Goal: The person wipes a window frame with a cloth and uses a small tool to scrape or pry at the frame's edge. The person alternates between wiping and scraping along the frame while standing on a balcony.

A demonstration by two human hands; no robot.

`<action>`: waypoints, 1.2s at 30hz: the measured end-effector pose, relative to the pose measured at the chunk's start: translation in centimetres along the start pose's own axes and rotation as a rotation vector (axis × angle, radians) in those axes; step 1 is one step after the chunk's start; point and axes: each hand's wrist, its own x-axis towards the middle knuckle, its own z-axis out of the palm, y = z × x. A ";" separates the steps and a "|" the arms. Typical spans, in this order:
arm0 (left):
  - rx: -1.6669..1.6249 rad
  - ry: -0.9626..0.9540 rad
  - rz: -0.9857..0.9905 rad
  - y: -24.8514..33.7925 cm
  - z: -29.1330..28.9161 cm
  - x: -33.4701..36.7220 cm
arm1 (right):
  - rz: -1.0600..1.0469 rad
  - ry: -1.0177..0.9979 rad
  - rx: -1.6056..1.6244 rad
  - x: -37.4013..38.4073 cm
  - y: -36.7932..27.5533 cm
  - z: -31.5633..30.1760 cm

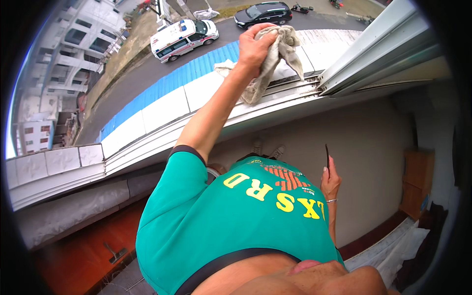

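My left hand reaches out through the window opening, its fingers closed round a greyish, dirty rag. The bunched cloth hangs down over the white window track, and part of it spreads out to the left beyond the wrist. Lower at the right, beside my green shirt, my right hand is closed on a thin dark flat thing. It is seen almost edge-on and points upward, so its kind is unclear. The hand itself wears a bracelet at the wrist.
A white sliding sash frame stands right of the rag. Outside lie a white ledge with a blue corrugated strip, a road, a white van and a black car. Indoors are a brown box and an orange-red surface.
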 end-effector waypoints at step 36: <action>1.167 -0.890 0.345 -1.2 1.5 -4.4 | 0.147 -0.012 0.014 -2.0 -0.1 2.0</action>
